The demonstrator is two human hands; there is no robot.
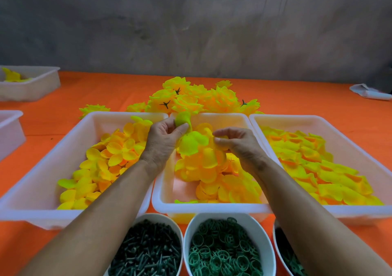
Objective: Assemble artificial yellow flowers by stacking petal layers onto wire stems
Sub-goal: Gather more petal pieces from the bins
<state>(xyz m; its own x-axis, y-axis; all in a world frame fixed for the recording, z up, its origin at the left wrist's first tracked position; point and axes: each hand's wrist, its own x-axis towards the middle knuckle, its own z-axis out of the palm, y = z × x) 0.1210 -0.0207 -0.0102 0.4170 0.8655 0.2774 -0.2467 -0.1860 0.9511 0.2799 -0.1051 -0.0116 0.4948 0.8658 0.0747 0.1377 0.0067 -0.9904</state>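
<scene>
**Yellow petals, bin by bin: a flower takes shape over the middle tray**

Orange cloth covers your table, and everything is set around the middle tray so each part is in reach. Left of it, the left tray holds rounded petals; right of it, the right tray holds pointed ones, presumably sorted by layer. Behind it lies the pile of finished flowers, out of your way. In front of it sit the bowl of stems and the bowl of green rings.

Above the middle tray, your left hand pinches the half-built flower, fingers and thumb curled round it. Your right hand pinches a petal layer just beside it, likely ready to thread on.

No brand, label or writing can be read anywhere.
</scene>
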